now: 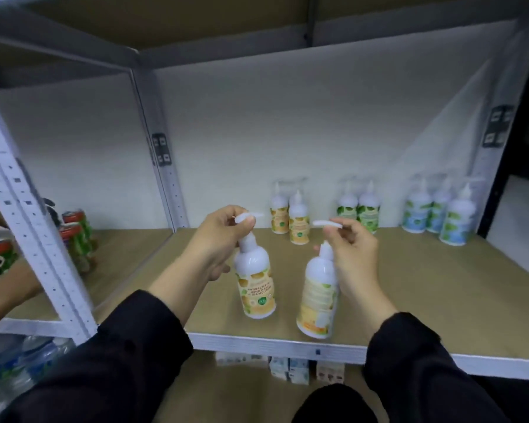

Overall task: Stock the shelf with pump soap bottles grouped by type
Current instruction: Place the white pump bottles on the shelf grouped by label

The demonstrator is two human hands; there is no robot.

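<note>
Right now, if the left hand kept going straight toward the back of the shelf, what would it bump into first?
Probably the orange-label pair at the back, just right of that line; depth is unclear. The left hand holds an orange-label bottle by its pump.

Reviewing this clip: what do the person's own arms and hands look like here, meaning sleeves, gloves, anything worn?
Both arms wear long, loose sleeves of plain black cloth, the left sleeve and the right sleeve, each ending just short of the wrist. The left hand and right hand are bare: no gloves, and no rings, watch or bracelets show. No markings or logos show on the cloth.
</note>
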